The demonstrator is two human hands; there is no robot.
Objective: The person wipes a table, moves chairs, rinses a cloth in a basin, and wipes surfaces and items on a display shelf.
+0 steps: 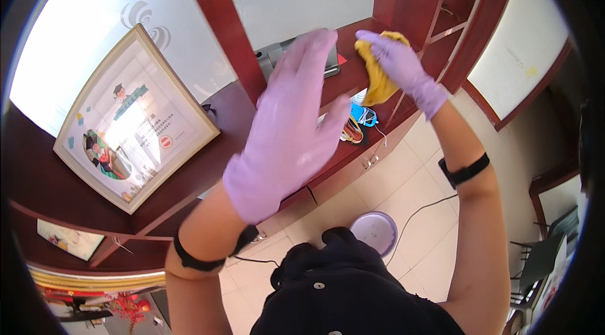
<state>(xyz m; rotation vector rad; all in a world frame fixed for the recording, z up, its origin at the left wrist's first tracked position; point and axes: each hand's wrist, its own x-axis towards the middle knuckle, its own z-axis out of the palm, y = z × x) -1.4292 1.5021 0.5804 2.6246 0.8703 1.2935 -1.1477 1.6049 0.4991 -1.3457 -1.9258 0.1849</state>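
Note:
My left hand, in a pale purple rubber glove, is raised over the dark red wooden shelf with its fingers stretched out and nothing in it. My right hand wears a matching glove and grips a yellow cloth at the shelf's right end. Part of the cloth hangs below the fingers, near a small blue object with a white cord and some orange-brown items. Behind my left hand stands a grey device, partly hidden by it.
A framed certificate leans on the shelf at the left. A red wooden post rises before frosted glass. Below, a round purple basin and a black cable lie on the tiled floor. Dark chairs stand at the lower right.

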